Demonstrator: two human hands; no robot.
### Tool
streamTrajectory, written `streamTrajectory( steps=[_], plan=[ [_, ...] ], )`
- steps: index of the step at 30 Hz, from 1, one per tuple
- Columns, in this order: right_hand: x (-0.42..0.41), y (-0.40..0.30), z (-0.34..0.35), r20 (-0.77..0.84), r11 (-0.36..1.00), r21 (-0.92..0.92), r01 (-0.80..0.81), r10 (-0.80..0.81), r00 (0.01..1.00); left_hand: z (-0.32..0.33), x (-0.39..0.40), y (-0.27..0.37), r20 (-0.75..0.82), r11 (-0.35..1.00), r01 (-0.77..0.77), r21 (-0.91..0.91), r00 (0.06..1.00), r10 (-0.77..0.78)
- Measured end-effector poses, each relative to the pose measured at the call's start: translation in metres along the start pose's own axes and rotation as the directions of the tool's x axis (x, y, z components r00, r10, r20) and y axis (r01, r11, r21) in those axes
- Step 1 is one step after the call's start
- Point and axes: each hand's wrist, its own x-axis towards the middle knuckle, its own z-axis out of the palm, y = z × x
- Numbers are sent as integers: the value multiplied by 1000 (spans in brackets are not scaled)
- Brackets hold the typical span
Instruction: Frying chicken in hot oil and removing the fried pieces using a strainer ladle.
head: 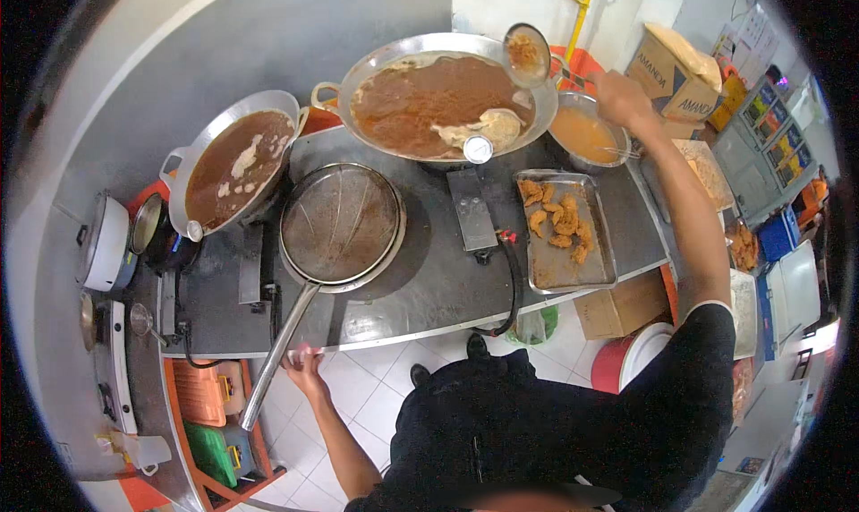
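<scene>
My right hand [621,102] grips the handle of a small mesh skimmer [527,59], which holds brown fried crumbs. The skimmer is above the right rim of a big two-handled metal wok [443,42] of brown oil [429,102]. Pale battered food [496,129] floats at the wok's near side, beside a clipped dial thermometer [478,149]. My left hand [305,371] is at the table's front edge with fingers apart, close beside the handle [278,364] of a large round strainer [342,223]. That strainer rests on a round pan. Whether the hand touches the handle is unclear.
A second wok [181,206] of oil with pale bits stands left. Fried pieces lie on a metal tray [570,274]. A bowl of orange-brown liquid [584,129] sits below my right hand. A burner bracket [470,210] and black hose [515,284] cross the table [402,310].
</scene>
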Motion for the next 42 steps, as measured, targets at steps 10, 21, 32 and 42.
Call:
streamTrajectory(
  steps=[10,21,32,42],
  plan=[
    [57,27,99,278,940,230,254,-313,908,-47,-109,-122,317,751,439,494,713,-626],
    [56,-35,103,404,741,669,55,-425,810,-100,-136,-164,18,609,638,472,683,-730],
    [29,-53,101,353,417,900,-125,-530,771,-77,-133,-165,28,629,618,471,703,-711],
    [4,-47,97,439,225,897,-380,-363,822,-64,-121,-168,92,650,590,479,703,-706]
  ],
)
